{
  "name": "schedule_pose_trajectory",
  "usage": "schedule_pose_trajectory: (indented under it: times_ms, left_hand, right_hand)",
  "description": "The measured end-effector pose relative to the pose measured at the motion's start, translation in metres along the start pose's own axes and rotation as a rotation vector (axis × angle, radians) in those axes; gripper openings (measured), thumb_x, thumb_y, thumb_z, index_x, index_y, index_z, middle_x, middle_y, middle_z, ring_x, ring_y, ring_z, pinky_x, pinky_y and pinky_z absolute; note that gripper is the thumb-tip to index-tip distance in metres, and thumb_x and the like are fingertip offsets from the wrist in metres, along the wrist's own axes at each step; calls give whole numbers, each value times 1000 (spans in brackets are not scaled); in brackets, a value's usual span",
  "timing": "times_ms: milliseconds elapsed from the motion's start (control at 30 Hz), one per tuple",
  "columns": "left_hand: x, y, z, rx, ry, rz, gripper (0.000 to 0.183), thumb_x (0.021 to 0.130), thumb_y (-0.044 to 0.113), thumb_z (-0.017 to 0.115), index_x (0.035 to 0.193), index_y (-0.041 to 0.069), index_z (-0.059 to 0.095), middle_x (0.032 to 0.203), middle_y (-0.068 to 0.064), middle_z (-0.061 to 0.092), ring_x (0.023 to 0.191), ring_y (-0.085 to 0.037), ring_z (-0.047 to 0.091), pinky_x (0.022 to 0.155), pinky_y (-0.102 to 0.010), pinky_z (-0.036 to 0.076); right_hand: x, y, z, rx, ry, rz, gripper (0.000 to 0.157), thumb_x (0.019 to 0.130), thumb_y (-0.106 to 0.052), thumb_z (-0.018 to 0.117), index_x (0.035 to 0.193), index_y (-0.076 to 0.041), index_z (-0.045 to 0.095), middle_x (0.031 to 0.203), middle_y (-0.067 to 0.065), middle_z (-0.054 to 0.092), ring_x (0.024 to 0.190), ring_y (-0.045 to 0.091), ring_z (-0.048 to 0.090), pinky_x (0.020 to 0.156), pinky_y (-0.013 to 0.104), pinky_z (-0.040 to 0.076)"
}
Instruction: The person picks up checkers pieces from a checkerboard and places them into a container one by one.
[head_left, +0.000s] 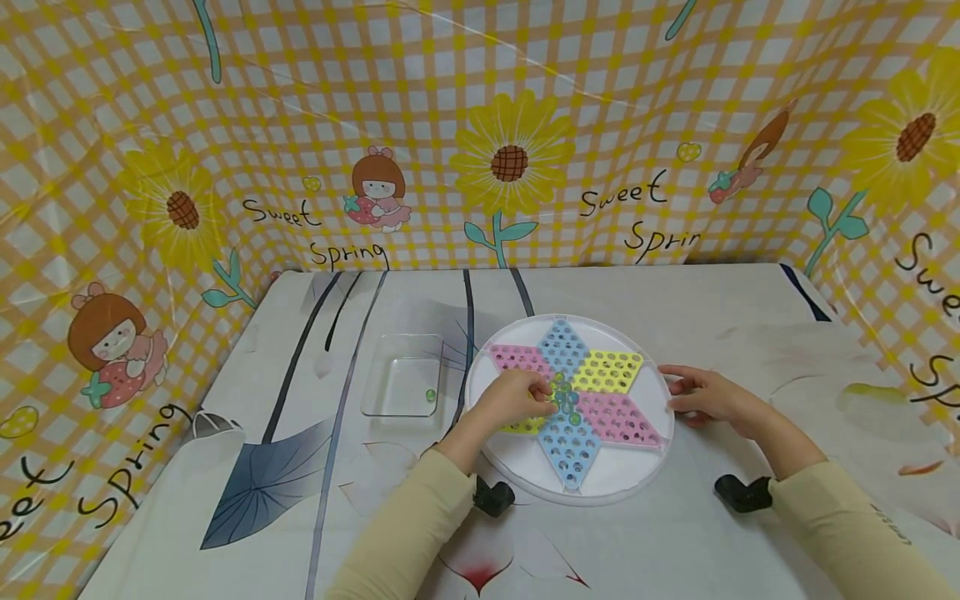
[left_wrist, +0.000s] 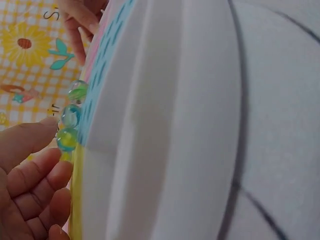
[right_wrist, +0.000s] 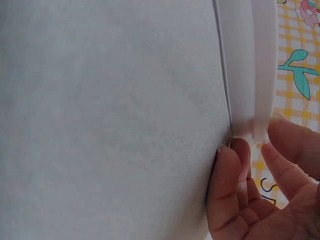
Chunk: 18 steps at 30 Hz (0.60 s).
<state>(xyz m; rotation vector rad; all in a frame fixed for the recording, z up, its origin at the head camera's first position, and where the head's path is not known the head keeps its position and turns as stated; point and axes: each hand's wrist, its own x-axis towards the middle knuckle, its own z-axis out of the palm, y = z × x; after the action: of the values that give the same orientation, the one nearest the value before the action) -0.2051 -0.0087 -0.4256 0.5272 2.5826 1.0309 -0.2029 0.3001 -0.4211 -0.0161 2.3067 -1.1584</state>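
A round white Chinese checkers board with a pink, blue and yellow star lies on the table. Glass marbles cluster at its centre, some clear blue, others yellow-green. My left hand is over the board's left part, fingers loosely bent. In the left wrist view its thumb and index fingertips come right up to a yellow-green marble, with a gap showing between them. At the board's right edge, my right hand grips the rim, thumb on one side and fingers on the other.
Left of the board stands a clear square container with one green marble inside. The white patterned table ends at a yellow checked cloth at the back and sides. Black devices sit at both wrists.
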Motion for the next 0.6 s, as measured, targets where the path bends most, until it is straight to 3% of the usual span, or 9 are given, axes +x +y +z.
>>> schedule_pose_trajectory:
  times_ms: [167,600]
  left_hand:
    - [2,1,6,-7,6,-25,15,79,22,72,84,10,64,70,6,54,64,-5,46,58,-16,38]
    - [5,3,11,45,19,-46,16,79,22,72,85,9,66,71,6,56,64,-5,47,58,-15,38]
  right_hand:
    - [0,0,0,4,-5,-8,69,87,-16,59,142,3,21,112,17,42,84,18,47,67,28,48]
    - [1,1,-1,7,-5,6,70,87,-16,60,142,2,21,111,15,42,85,18,47,68,27,48]
